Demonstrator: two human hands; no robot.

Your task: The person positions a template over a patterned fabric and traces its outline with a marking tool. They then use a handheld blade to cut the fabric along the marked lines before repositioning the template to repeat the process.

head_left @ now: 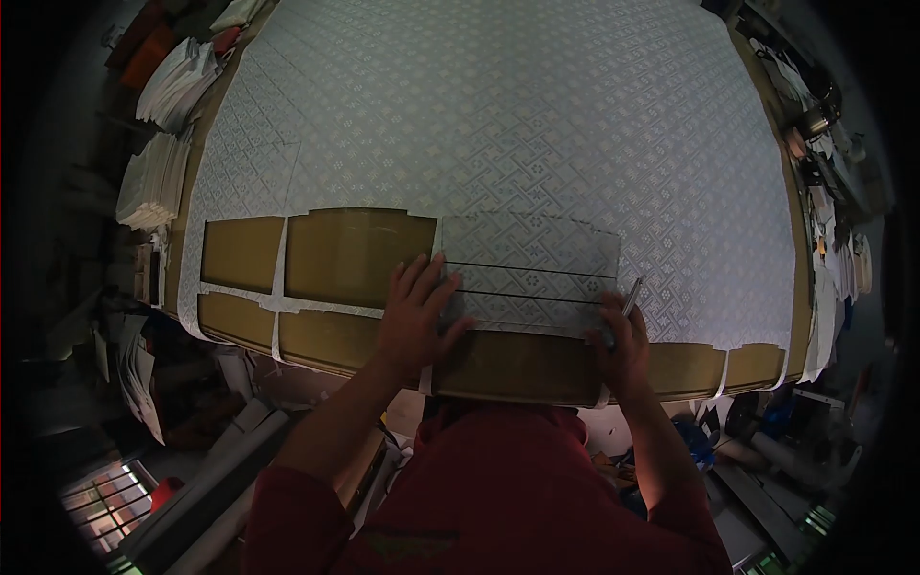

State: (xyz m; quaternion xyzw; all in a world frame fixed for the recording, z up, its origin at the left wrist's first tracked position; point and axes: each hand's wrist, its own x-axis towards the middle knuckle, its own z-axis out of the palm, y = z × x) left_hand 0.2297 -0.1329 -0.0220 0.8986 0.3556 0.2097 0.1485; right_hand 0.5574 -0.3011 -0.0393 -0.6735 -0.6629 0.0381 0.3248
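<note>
A large sheet of pale patterned fabric (537, 115) covers the table, with rectangular openings cut along its near side. In front of me lies a rectangular section of it (532, 251), crossed by two dark, straight gaps that divide it into strips. My left hand (417, 316) rests flat at the section's left end, its fingers spread over the strip ends. At the right end, my right hand (621, 335) is closed around a slim silver knife-like tool (632, 295), which points up and away. The fingers of that hand touch the strips' right edge.
Brown table surface (359, 257) shows through the openings, with narrow fabric bands between them. Stacks of paper or cloth pieces (155, 180) stand along the left edge. Hanging sheets (822, 287) and assorted items line the right side. Long rolls (206, 484) lie below at left.
</note>
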